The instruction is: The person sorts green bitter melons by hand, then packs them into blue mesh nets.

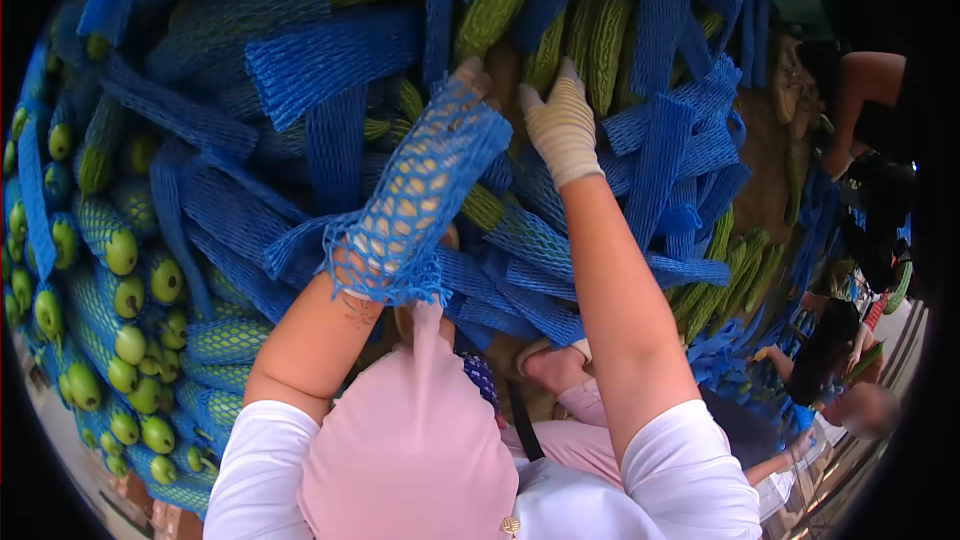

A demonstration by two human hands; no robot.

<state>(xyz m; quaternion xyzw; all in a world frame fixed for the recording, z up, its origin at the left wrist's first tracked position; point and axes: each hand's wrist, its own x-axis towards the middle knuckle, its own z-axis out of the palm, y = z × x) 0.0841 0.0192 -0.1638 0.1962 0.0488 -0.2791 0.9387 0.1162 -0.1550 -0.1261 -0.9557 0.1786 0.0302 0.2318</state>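
Note:
My left hand [420, 175] wears a pale glove, with a blue foam mesh sleeve [440, 190] pulled over it from fingertips to wrist. Its fingers stretch out of the sleeve's far end, by the lower tip of a green bitter melon [497, 5]. My right hand [562, 130], in a cream striped glove, has its thumb and fingers around the near end of another bitter melon [545, 55]. Further bare bitter melons [608, 45] lie just right of it. Partly hidden by the mesh, the left palm shows only through its holes.
Loose blue mesh sleeves [660, 165] lie all around. Stacked at the left are netted bitter melons [120, 250]. More bare bitter melons [735, 275] lie at the right, on brown ground [765, 155]. Other people, including a co-worker's arm [865, 90], are along the right edge.

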